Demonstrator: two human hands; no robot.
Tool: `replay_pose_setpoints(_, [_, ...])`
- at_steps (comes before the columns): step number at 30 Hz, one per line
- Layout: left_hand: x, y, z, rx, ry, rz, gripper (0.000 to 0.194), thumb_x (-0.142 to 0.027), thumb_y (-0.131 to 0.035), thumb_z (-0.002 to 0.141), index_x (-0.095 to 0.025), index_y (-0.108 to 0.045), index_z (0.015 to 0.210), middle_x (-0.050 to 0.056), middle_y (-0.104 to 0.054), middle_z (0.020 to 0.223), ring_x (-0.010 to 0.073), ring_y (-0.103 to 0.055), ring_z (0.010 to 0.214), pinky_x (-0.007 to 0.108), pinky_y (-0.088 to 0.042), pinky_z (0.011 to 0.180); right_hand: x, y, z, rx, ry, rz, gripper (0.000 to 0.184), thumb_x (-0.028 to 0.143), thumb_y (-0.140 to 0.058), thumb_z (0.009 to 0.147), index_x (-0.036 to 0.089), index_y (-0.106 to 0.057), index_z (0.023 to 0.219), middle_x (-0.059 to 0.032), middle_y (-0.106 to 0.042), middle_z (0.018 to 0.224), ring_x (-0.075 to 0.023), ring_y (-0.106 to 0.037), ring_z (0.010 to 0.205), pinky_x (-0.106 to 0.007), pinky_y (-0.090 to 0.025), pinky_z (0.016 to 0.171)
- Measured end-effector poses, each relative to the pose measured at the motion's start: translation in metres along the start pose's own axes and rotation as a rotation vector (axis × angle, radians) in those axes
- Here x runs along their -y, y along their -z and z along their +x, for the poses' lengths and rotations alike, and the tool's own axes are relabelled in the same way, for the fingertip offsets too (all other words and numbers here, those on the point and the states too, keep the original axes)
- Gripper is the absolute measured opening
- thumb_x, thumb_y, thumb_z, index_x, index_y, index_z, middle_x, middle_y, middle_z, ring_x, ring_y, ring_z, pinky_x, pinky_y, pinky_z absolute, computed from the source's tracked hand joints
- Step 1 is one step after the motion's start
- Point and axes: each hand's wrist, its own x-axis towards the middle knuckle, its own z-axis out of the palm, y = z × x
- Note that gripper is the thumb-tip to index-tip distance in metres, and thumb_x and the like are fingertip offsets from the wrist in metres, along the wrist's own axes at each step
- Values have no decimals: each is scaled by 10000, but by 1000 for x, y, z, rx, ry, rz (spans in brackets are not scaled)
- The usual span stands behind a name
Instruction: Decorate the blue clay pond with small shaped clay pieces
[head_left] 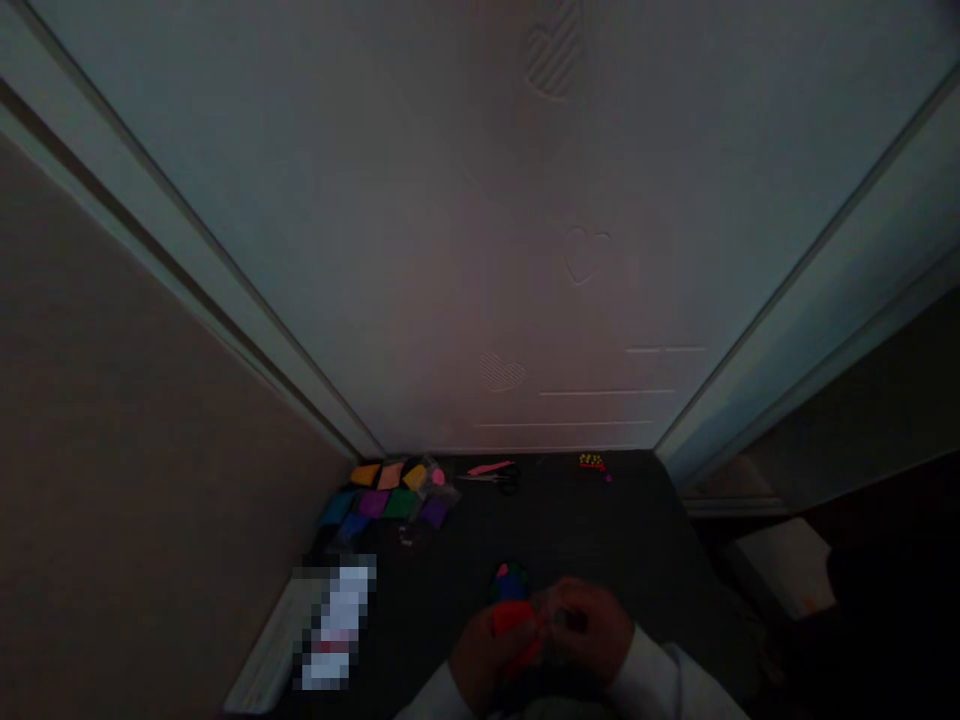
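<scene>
head view: left hand [475, 655] pinches red packet [513, 618], right hand [598, 622] apparently its wrap [550, 606]; likely opening, which calls for steady pulling.

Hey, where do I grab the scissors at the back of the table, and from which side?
Probably by the dark handle loops of the scissors, with the right hand coming from the near right side. They lie flat, loops to the right and blades pointing left, so that approach should avoid the blades. A pink strip lies just beyond them.
</scene>
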Motion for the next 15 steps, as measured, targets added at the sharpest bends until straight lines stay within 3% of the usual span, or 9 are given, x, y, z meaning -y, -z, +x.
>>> replay_pose_setpoints(15, [6,5,-3,-13,-7,-24,340,-421,-679,558,-110,-593,666,8,-530,571,102,-439,526,255,-319,545,8,-4,1,25,-3,4,100,221,-578,693,146,-643,682,-41,-593,713,-141,-565,684,-240,-427,619])
